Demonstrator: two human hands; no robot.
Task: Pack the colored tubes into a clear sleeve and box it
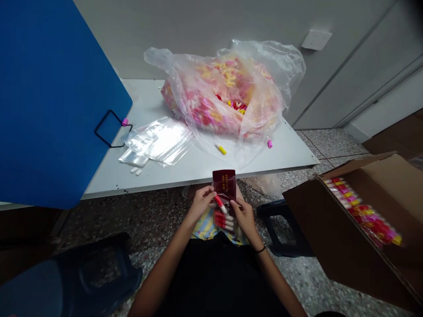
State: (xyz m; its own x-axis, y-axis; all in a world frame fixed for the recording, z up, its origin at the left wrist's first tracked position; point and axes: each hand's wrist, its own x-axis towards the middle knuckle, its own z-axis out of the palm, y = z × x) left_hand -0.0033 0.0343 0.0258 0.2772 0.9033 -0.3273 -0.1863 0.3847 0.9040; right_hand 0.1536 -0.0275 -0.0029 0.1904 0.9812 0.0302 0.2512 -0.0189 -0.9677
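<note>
My left hand [202, 202] and my right hand [243, 215] both pinch a dark red packet [224, 185] with gold print, held above my lap. A red-and-white tube [220, 204] lies against the packet between my hands. I cannot tell whether it is inside the packet. Several similar tubes [224, 220] rest just below my hands on patterned cloth. Neither hand touches the white table [205, 169], which bears a large transparent bag of colourful tubes [224, 97].
Flat transparent bags [158, 143] and a loose yellow tube [220, 149] lie on the table. A blue board [56, 101] blocks the left. An open cardboard box [346, 224] holding rows of tubes stands at the right, beside a black stool [280, 229].
</note>
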